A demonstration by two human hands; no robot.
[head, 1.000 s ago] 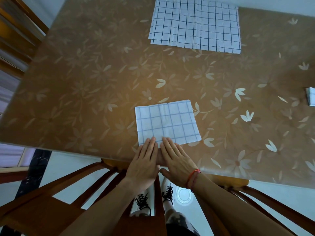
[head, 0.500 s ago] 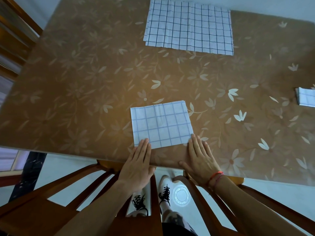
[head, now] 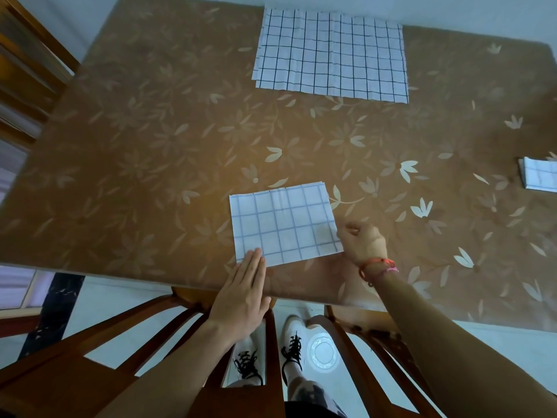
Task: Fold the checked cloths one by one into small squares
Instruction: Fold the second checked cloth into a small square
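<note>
A folded white cloth with pale blue checks (head: pixel 283 221) lies flat near the table's front edge. My left hand (head: pixel 244 294) rests flat, its fingertips pressing the cloth's near left corner. At the cloth's right edge, my right hand (head: pixel 361 241) has its fingers curled and pinches the near right corner. A larger stack of white cloths with dark checks (head: pixel 331 55) lies spread at the far side of the table. A small folded checked cloth (head: pixel 539 176) sits at the right edge of the view.
The table (head: pixel 150 164) carries a brown cover with a leaf pattern. Wooden chair backs (head: pixel 144 336) stand between me and the table's front edge. A wooden frame (head: pixel 27 70) stands at the far left.
Both hands slid apart along the cloth's near edge, from its middle to its corners. My right hand went from flat to curled at the right corner.
</note>
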